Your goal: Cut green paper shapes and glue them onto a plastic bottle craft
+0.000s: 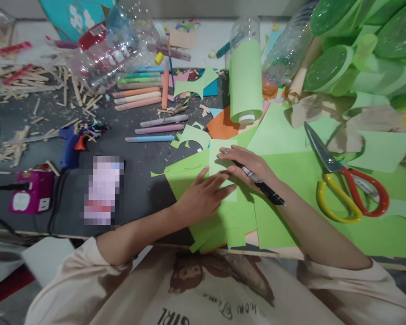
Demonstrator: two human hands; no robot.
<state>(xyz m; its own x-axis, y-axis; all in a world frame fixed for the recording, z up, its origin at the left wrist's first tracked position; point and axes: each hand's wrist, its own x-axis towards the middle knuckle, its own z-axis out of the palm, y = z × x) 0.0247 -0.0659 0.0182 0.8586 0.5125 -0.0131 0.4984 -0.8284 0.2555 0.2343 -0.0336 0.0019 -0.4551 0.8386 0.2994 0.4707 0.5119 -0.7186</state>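
Observation:
In the head view, a small pale green paper piece (219, 151) lies on larger bright green sheets (280, 180). My left hand (203, 194) rests flat on it with fingers spread. My right hand (248, 167) holds a black pen (264, 187), its tip end by the fingertips at the paper's upper part. Just beyond stands or lies a clear plastic bottle (246, 72) wrapped in light green paper, its white cap towards me. Scissors (341, 176) with one yellow and one red handle lie spread on the green paper, right of my right arm.
Several felt-tip pens (138, 97) lie left of the wrapped bottle. A blue glue gun (69, 144), a phone (103, 189), a magenta box (32, 192) and wooden sticks (20, 81) cover the left. Green plastic bottle pieces (329, 67) crowd the back right.

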